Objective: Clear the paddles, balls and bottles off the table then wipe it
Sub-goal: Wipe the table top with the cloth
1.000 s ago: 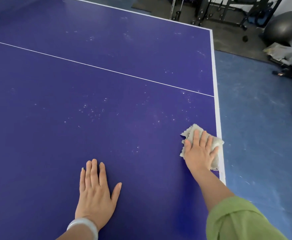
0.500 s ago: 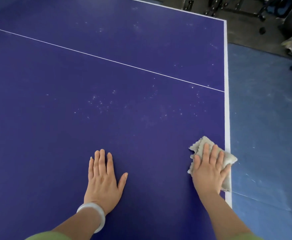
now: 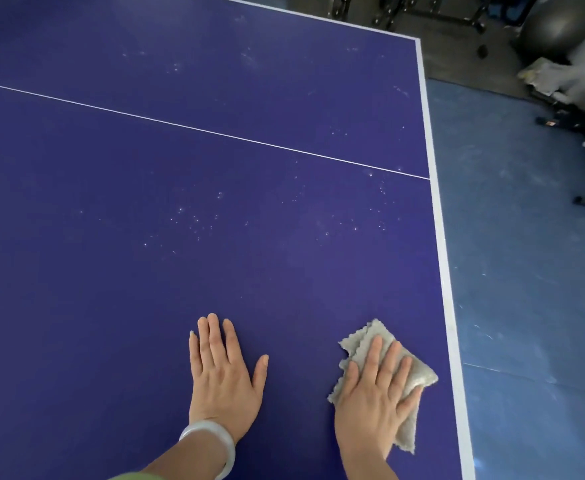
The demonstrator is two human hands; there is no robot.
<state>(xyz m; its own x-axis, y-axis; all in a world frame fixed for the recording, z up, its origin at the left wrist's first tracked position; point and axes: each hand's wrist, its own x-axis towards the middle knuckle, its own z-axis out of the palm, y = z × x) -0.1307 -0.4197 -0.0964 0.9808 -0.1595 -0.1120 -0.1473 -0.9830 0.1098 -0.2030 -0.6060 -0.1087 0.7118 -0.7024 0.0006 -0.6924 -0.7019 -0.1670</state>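
Across the left of the desk (image 3: 93, 306) bare blue surface is stretching away, with a thin white line (image 3: 214, 133) running over it toward the right. Just right of that stretch the left grip (image 3: 223, 375) is lying released, palm down and fingers straight, pressing on the desk and holding nothing. A pale bracelet (image 3: 211, 441) is sitting on its wrist. Beyond its fingertips, pale specks (image 3: 194, 220) are dotting the surface.

Further right, the right grip (image 3: 374, 393) is also lying released. Its straight fingers are pressing a folded grey cloth (image 3: 363, 337) flat onto the desk, near the white border (image 3: 436, 209) but not over it. Past the border the blue floor (image 3: 526, 306) is showing, and a grey exercise ball (image 3: 557, 26) is sitting in the far corner.

Wiping looks to be the step in hand. Nothing is curling round the cloth, so a stroke toward the border could be sending it over the edge onto the floor. It could also be bunching under the palm and skipping over specks. Short strokes may be leaving the far specks untouched.

I am counting two grips, one cloth, one bracelet and one exercise ball. Of paddles, table balls and bottles I am counting none in view.
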